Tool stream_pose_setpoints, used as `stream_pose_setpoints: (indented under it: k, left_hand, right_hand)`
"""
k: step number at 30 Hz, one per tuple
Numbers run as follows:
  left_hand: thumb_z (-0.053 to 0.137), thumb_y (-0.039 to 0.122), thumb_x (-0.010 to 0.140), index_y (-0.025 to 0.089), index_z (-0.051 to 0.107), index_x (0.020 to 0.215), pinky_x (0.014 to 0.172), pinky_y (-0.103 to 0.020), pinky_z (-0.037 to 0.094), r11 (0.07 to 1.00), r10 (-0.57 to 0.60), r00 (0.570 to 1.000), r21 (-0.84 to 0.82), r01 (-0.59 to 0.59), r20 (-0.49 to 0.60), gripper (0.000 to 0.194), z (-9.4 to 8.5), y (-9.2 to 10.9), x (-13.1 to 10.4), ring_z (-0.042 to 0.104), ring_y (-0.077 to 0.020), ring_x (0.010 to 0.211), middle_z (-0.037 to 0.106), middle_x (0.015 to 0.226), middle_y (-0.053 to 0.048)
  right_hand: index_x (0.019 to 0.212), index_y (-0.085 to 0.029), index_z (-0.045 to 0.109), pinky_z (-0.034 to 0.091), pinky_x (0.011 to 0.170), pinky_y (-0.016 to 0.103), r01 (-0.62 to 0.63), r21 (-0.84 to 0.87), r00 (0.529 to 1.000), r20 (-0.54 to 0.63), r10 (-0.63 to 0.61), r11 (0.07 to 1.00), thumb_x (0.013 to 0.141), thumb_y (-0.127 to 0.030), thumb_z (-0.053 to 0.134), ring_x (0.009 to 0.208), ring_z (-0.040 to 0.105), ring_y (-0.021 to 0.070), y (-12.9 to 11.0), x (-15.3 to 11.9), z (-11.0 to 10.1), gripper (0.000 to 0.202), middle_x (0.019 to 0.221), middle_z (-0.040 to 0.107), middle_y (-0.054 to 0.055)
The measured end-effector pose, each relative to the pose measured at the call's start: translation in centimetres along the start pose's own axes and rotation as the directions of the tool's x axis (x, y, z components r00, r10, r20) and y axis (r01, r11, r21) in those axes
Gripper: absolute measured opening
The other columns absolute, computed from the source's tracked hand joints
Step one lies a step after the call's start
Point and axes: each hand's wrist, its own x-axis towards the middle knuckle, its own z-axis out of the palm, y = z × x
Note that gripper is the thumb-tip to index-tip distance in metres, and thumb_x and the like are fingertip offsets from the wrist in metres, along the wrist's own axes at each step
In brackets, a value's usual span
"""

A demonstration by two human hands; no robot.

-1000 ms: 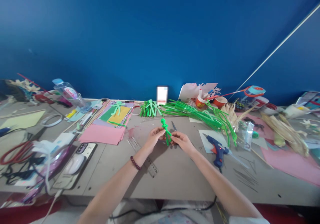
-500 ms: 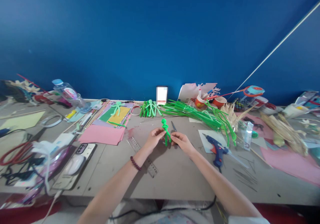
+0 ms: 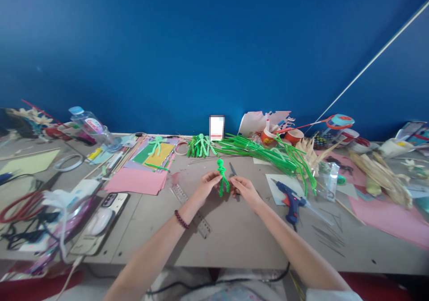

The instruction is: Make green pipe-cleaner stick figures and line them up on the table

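A small green pipe-cleaner figure [image 3: 221, 169], with a round head and two legs spread apart, is held upright above the table in the middle. My left hand [image 3: 208, 185] pinches it at the body between thumb and fingers. Just right of its legs is my right hand [image 3: 244, 189], thumb and fingertips pressed together; whether they grip a bit of the figure cannot be made out. Behind the right fingers lies a dark pointed tool, maybe scissors [image 3: 232, 168], partly hidden. A clear ruler [image 3: 203, 225] lies beneath my left forearm.
Several green figures [image 3: 202, 145] and a bundle of green pipe cleaners [image 3: 261, 151] lie at the back. To the right is a blue glue gun [image 3: 293, 205] near loose thin wires [image 3: 326, 238]. Pink paper [image 3: 136, 181] and a phone [image 3: 97, 229] are on the left.
The figure's legs have changed pose: the lower one now bends at its tip. My right fingertips have shifted slightly up and right, off the leg. My left hand keeps its hold.
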Motion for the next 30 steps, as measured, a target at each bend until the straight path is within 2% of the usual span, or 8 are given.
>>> stream_pose_setpoints:
  k: [5,9,13,16,18,22,27,30]
  left_hand:
    - [0.079,0.032,0.058,0.016,0.067,0.072,0.051,-0.022,0.039,1.0,0.023,1.0,-0.006,-0.023,-0.001,0.025,-0.2,-0.3,0.2,0.05,-0.0077,0.049,0.061,0.059,0.002]
    - [0.081,0.032,0.056,0.016,0.066,0.068,0.053,-0.022,0.041,0.999,0.041,0.999,-0.031,-0.04,0.018,0.026,-0.2,-0.5,0.4,0.052,-0.0079,0.051,0.06,0.06,0.002]
    - [0.082,0.034,0.054,0.015,0.064,0.068,0.054,-0.023,0.046,0.998,0.019,0.999,-0.066,-0.017,0.026,0.03,-0.2,-0.6,0.5,0.054,-0.0091,0.052,0.061,0.062,0.001]
    - [0.083,0.034,0.052,0.015,0.064,0.069,0.055,-0.024,0.048,0.995,-0.008,1.0,-0.094,0.01,0.018,0.032,-0.2,-0.6,0.5,0.056,-0.0105,0.055,0.061,0.062,0.001]
    - [0.084,0.032,0.052,0.014,0.065,0.068,0.056,-0.024,0.049,0.994,-0.022,1.0,-0.106,0.023,0.014,0.03,-0.1,-0.5,0.4,0.057,-0.0105,0.055,0.061,0.062,0.001]
    - [0.083,0.031,0.053,0.013,0.064,0.068,0.055,-0.023,0.047,0.992,-0.044,0.999,-0.115,0.046,0.026,0.03,-0.1,-0.2,0.0,0.055,-0.0094,0.054,0.061,0.061,0.001]
    - [0.081,0.033,0.057,0.013,0.065,0.073,0.057,-0.023,0.046,0.99,-0.084,0.993,-0.11,0.093,0.083,0.03,-0.1,0.0,-0.4,0.055,-0.0096,0.058,0.061,0.065,0.0]
    - [0.081,0.034,0.058,0.013,0.064,0.071,0.056,-0.023,0.044,0.992,-0.088,0.988,-0.074,0.098,0.129,0.03,0.1,0.0,-0.5,0.053,-0.0097,0.057,0.059,0.063,0.001]
  right_hand:
    - [0.084,-0.016,0.063,0.038,0.043,0.02,0.009,-0.047,1.0,0.025,-0.008,0.999,0.068,-0.051,0.068,0.046,0.052,0.0096,-0.3,-0.2,0.0,0.039,0.052,0.058,-0.003]
    - [0.089,-0.016,0.064,0.041,0.045,0.02,0.05,-0.057,0.994,0.096,-0.044,0.997,0.068,-0.045,0.07,0.053,0.058,0.0107,0.2,-0.1,-0.1,0.037,0.068,0.066,0.001]
    - [0.087,-0.017,0.065,0.049,0.056,0.024,0.104,-0.062,0.988,0.118,-0.096,0.993,0.068,-0.041,0.071,0.062,0.062,0.0125,0.5,0.1,-0.1,0.031,0.078,0.068,0.003]
    - [0.082,-0.018,0.066,0.051,0.065,0.028,0.219,-0.145,0.973,0.104,-0.205,0.965,0.071,-0.039,0.07,0.07,0.063,0.0157,0.3,0.0,0.1,0.024,0.079,0.068,0.004]
    - [0.079,-0.019,0.066,0.052,0.068,0.03,0.349,-0.283,0.937,0.089,-0.337,0.894,0.075,-0.036,0.066,0.073,0.063,0.0172,0.1,-0.1,0.2,0.018,0.079,0.067,0.005]
    - [0.083,-0.02,0.067,0.051,0.071,0.029,0.554,-0.555,0.801,0.15,-0.58,0.621,0.085,-0.027,0.056,0.081,0.063,0.0179,-0.4,-0.7,0.2,0.014,0.087,0.067,0.007]
    - [0.09,-0.021,0.067,0.052,0.073,0.028,0.67,-0.684,0.637,0.331,-0.696,0.288,0.09,-0.019,0.046,0.083,0.064,0.0167,-0.8,-1.2,-0.1,0.021,0.094,0.069,0.008]
    - [0.093,-0.022,0.068,0.052,0.073,0.029,0.706,-0.684,0.576,0.402,-0.712,0.185,0.09,-0.017,0.045,0.082,0.065,0.0164,-0.9,-1.3,-0.3,0.023,0.094,0.07,0.007]
